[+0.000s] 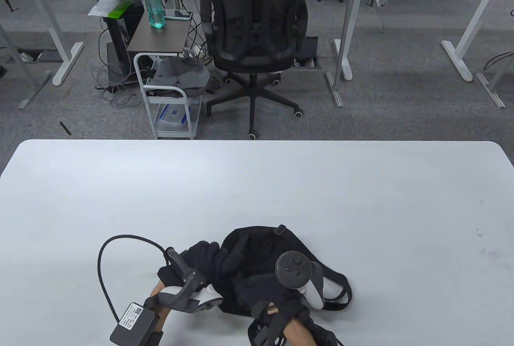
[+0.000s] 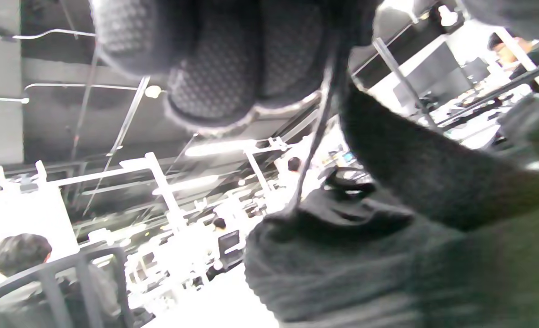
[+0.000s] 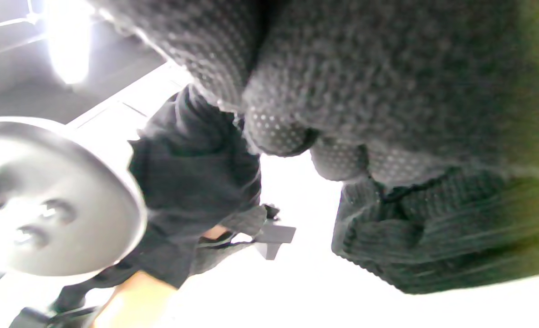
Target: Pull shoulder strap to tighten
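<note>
While one black bag (image 1: 257, 249) lies on the worktop (image 1: 257, 185), two trackers hide both grips; I cannot tell their state.

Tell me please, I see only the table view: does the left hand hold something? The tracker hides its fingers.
Observer: Yes. In the left wrist view the left hand is curled, and a thin dark cord comes out from between its fingers and runs down to the bag.
Operator: And the right hand?
Observer: The right wrist view shows the right hand curled against the bag's ribbed fabric. Whether it truly holds the fabric, I cannot tell.
</note>
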`<control>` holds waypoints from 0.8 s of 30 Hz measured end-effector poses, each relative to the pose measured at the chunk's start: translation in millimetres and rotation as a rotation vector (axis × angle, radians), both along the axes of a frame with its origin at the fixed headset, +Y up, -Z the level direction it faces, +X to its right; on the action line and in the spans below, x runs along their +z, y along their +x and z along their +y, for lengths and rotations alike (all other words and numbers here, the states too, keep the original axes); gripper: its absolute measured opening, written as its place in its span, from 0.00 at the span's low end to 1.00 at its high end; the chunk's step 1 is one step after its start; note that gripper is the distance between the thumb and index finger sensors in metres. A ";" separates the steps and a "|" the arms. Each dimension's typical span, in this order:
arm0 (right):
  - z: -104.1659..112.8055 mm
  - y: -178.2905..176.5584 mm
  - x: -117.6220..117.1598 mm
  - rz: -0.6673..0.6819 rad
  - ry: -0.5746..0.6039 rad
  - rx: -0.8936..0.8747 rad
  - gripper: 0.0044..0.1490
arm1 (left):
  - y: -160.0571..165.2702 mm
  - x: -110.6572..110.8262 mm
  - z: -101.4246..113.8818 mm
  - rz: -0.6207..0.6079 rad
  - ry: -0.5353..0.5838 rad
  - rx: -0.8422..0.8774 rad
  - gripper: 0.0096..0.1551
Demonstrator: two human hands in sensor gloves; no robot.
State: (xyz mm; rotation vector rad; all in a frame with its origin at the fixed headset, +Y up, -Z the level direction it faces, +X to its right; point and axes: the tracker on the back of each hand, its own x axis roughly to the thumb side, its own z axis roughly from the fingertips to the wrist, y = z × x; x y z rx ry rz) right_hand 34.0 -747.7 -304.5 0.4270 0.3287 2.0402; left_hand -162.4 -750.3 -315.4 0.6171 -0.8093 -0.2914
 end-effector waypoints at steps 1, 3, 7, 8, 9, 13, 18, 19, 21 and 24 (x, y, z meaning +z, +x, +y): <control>-0.5 0.0 0.2 0.002 -0.015 -0.013 0.24 | 0.0 1.2 0.8 -0.011 -0.004 0.009 0.38; -1.2 2.7 0.2 -0.005 -0.022 -0.015 0.24 | 4.1 5.6 5.1 -0.004 0.023 0.000 0.38; -0.3 10.6 0.6 -0.075 0.010 -0.016 0.33 | 7.0 15.8 13.9 -0.031 0.069 0.014 0.37; -0.5 11.3 -0.4 -0.095 0.018 -0.018 0.34 | 9.4 19.1 14.5 -0.052 0.054 0.035 0.37; -1.0 11.0 -0.7 -0.097 0.021 -0.026 0.34 | 12.9 22.9 14.8 -0.076 0.054 0.040 0.37; -1.0 7.5 1.8 -0.079 0.018 -0.029 0.28 | 28.0 34.2 13.7 -0.115 0.098 -0.006 0.38; 0.0 6.0 0.7 -0.078 0.035 -0.002 0.26 | 24.1 26.1 5.5 -0.104 0.030 0.027 0.38; 0.1 4.9 0.7 -0.071 0.035 0.002 0.26 | 21.6 23.4 4.1 -0.109 0.024 0.033 0.38; 0.8 2.8 0.7 -0.062 0.034 0.001 0.25 | 19.2 16.9 2.8 -0.085 0.009 0.034 0.38; 2.3 2.5 2.1 -0.037 0.028 0.023 0.25 | 10.4 5.6 1.8 -0.024 -0.009 0.034 0.38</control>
